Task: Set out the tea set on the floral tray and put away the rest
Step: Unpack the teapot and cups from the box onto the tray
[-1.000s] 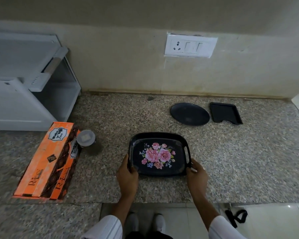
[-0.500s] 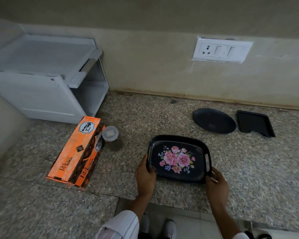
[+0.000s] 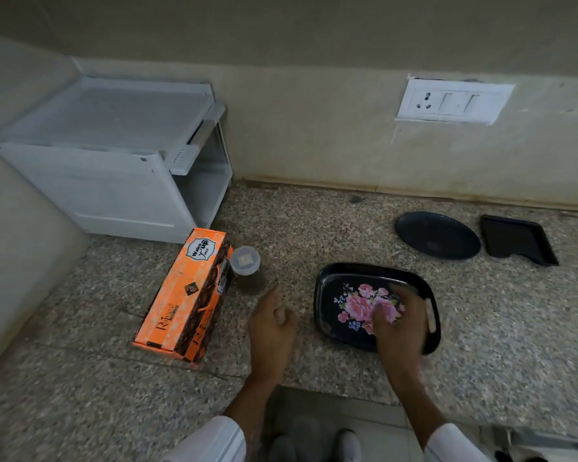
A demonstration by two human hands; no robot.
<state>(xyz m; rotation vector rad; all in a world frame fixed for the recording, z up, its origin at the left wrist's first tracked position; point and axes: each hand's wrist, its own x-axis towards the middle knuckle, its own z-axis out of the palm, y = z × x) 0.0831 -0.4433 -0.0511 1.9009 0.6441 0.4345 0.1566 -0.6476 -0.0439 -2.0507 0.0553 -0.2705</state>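
Left hand (image 3: pixel 271 323) loosely curled, holding nothing, hovering over the granite counter (image 3: pixel 314 228); right hand (image 3: pixel 397 320) blurred, over the floral tray (image 3: pixel 327 295), grip impossible to tell. Up and leftward of the left hand, close by: lidded jar (image 3: pixel 246 261), then orange tea-set box (image 3: pixel 184 291), long axis running away toward the wall. Nearer to the left hand, likely next reach.

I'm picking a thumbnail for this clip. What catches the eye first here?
The bright orange box lying at the left of the granite counter, a lidded jar beside it. Next, the black floral tray near the counter's front edge, with the right hand over its pink roses.
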